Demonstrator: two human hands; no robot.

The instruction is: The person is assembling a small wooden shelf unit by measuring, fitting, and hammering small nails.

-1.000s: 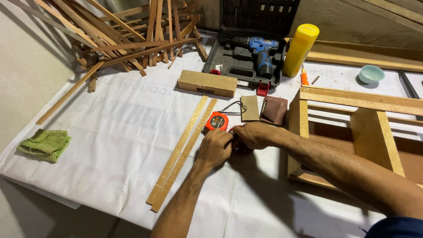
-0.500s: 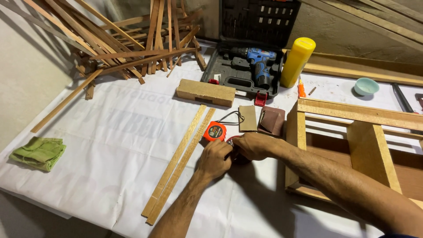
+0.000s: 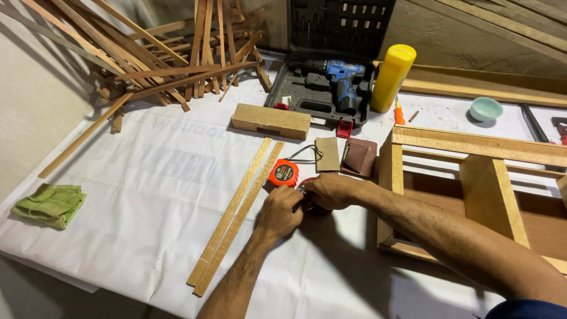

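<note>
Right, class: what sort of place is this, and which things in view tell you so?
Most likely a small woodworking bench. A pile of wooden slats lies at the back, a blue drill sits in its open case, and a wooden frame lies on the covered table beside a tape measure.

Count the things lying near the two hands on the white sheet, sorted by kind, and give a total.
Long wooden strips: 2
Wooden block: 1
Orange tape measure: 1
Sandpaper pieces: 2
Green cloth: 1
Small dark object held between left hand and right hand: 1
Total: 8
</note>
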